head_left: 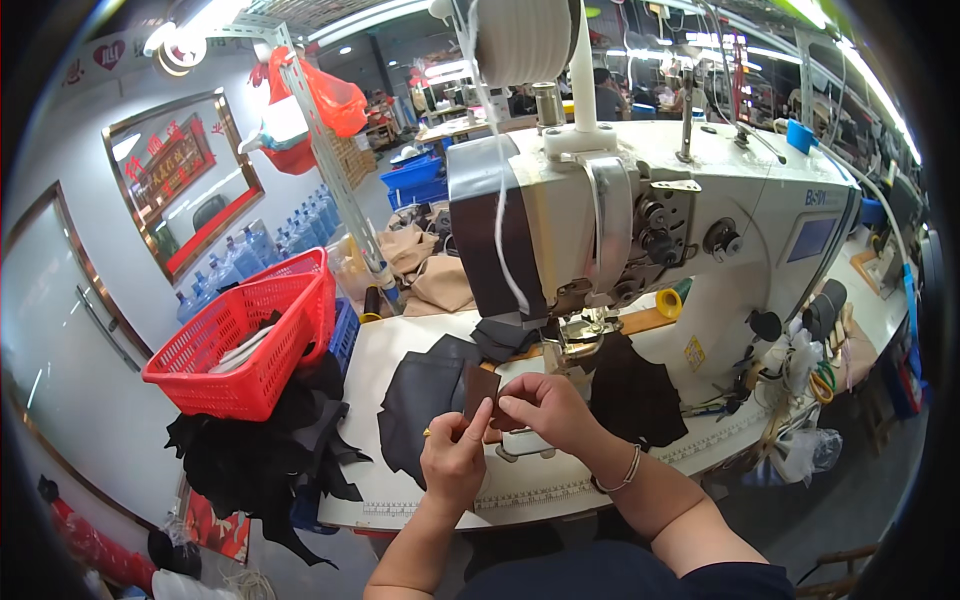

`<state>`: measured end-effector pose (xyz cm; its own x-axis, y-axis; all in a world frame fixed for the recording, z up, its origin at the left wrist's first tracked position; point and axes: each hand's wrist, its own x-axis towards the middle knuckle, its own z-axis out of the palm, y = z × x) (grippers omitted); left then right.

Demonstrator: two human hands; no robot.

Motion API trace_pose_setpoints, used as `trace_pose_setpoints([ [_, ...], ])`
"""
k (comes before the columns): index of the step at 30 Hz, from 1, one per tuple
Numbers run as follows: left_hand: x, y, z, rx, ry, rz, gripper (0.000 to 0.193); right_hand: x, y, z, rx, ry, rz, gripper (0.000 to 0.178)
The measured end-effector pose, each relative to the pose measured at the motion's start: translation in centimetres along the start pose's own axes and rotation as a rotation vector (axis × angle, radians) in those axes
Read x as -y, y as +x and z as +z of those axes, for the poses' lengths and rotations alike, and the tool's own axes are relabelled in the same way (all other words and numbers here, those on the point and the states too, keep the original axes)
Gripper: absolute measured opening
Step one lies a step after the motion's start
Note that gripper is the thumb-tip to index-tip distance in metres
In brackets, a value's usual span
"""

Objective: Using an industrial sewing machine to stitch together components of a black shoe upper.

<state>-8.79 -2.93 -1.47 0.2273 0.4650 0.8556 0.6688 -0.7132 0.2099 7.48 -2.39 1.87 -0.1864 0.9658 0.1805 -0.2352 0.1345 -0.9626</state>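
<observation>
Both hands are at a small brown piece of leather (pixel 482 386), raised in front of the sewing machine's needle area (pixel 585 340). My left hand (pixel 455 460) grips its lower edge, index finger stretched up against it and the other fingers curled. With thumb and forefinger together, my right hand (pixel 552 408) pinches the same piece at its right side. Dark leather pieces (pixel 415 405) lie on the white table to the left of my hands. On the right, a dark brown leather panel (pixel 640 395) rests flat beside the machine's foot.
The white sewing machine (pixel 740 190) fills the right of the table, with a thread cone (pixel 525 45) above. A red basket (pixel 235 350) stands at the left over hanging black scraps (pixel 270 450). Tan pieces (pixel 440 285) lie behind; a ruler strip (pixel 530 497) runs along the front edge.
</observation>
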Motion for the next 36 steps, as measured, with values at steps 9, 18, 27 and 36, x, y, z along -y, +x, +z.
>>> trace_pose_setpoints([
  [9, -0.4, -0.3, 0.3, 0.017, 0.154, 0.105, 0.047, -0.6, 0.2, -1.0, -0.042, -0.475, -0.153, 0.007],
  [18, 0.0, -1.0, 0.2, 0.044, 0.036, -0.019, 0.047, -1.6, 0.0, -0.1, -0.005, 0.136, 0.045, 0.008],
  [27, 0.1, -1.2, -0.1, 0.059, 0.225, 0.138, 0.045, -0.6, -0.6, -0.3, -0.024, -0.285, -0.068, 0.007],
  [36, -0.6, -1.4, 0.0, 0.259, -0.661, -0.425, 0.048, -3.8, 0.0, -0.1, 0.073, 0.232, -0.061, 0.001],
])
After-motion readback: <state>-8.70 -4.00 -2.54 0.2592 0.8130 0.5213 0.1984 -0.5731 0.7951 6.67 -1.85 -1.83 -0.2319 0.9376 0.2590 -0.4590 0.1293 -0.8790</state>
